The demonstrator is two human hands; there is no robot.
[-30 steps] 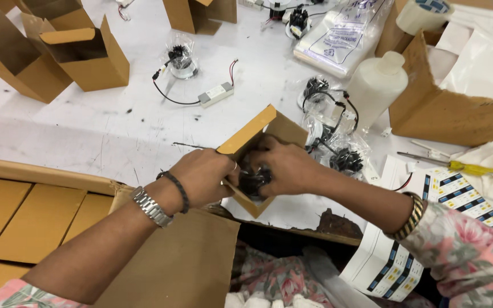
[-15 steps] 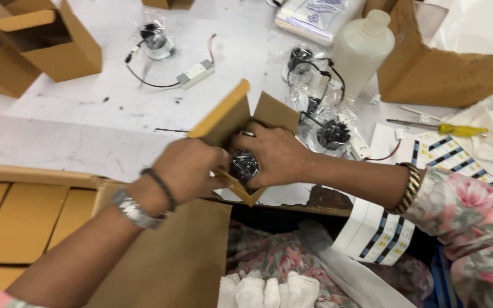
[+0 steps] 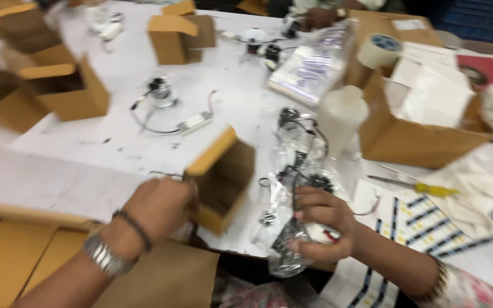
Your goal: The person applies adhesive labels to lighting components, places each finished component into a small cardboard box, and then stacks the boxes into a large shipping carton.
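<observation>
My left hand point(image 3: 158, 208) grips the near edge of a small open cardboard box point(image 3: 223, 177) that lies on its side on the white table point(image 3: 75, 171), its opening facing right. To the right of the box, my right hand point(image 3: 320, 222) is closed around a clear plastic bag point(image 3: 292, 188) holding black lamp parts and wires. The bag hangs partly over the table's front edge. The picture is blurred by motion.
Several open cardboard boxes point(image 3: 64, 91) stand at the back left. A loose light fitting with its wired driver point(image 3: 169, 108) lies mid-table. A white plastic bottle point(image 3: 340, 117), a large box point(image 3: 423, 137), a tape roll point(image 3: 379, 50) and a yellow-handled screwdriver point(image 3: 417, 185) sit to the right. Another person's hand point(image 3: 318, 17) is at the far edge.
My right hand has left the box and moved right onto the plastic bag of parts. The left hand stays on the box. The view has tilted up, showing more table.
</observation>
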